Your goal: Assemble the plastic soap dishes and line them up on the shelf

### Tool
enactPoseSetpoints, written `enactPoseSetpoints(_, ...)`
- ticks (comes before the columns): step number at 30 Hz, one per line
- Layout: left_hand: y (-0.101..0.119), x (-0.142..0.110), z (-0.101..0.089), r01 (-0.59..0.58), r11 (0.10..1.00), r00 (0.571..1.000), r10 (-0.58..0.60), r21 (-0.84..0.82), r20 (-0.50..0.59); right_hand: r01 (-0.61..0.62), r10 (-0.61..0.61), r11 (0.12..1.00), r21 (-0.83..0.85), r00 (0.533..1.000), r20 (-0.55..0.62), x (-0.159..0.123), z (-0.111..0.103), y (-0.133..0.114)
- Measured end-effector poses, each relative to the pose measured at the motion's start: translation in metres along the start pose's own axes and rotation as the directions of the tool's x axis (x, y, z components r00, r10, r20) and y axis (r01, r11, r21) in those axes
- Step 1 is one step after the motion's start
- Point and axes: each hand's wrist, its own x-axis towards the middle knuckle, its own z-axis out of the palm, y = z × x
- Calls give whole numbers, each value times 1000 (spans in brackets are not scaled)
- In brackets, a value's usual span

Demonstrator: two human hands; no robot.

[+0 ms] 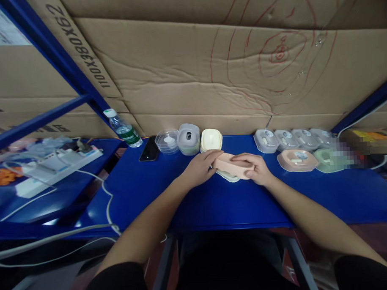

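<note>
1. the left hand curls round one end of the pink container part; the right hand pinches the other.
2. it tilts above a pale piece on the blue table; contact is unclear.
3. grip both ends evenly and lightly, lest it twist.

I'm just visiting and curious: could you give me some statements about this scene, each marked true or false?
1. The left hand and right hand both hold one pink piece. True.
2. A dark phone lies on the blue tabletop, near a bottle. True.
3. The bottle is to the right of both hands. False: it is to their left.
4. A pale piece shows below the pink piece. True.
5. The bottle's label is red. False: it is green.
6. The bottle has no cap. False: a white cap is on it.
</note>
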Motion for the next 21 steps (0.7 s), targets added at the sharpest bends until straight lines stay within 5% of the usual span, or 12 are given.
enactPoseSetpoints(3, 2, -1, -2, -14, 999, 999, 16, 51, -52, -192, 214, 961, 200, 972, -94, -2, 0, 4)
enactPoseSetpoints(7, 3, -3, 1, -15, 996, 997, 21, 87, -70, -342, 454, 846, 409, 864, -216, 2, 2, 9)
enactPoseSetpoints(11, 2, -3, 4, -84, 991, 993, 92, 109, -71, -456, 634, 696, 554, 753, -177, 13, 2, 3)
enactPoseSetpoints(16, 10, 0, 1, -171, 959, 985, 171, 226, 19, -504, 739, 567, 652, 660, -133, 20, 0, -5)
enactPoseSetpoints(21, 13, 2, 0, -171, 953, 985, 163, 250, 51, -529, 752, 546, 649, 652, -101, 19, 0, -4)
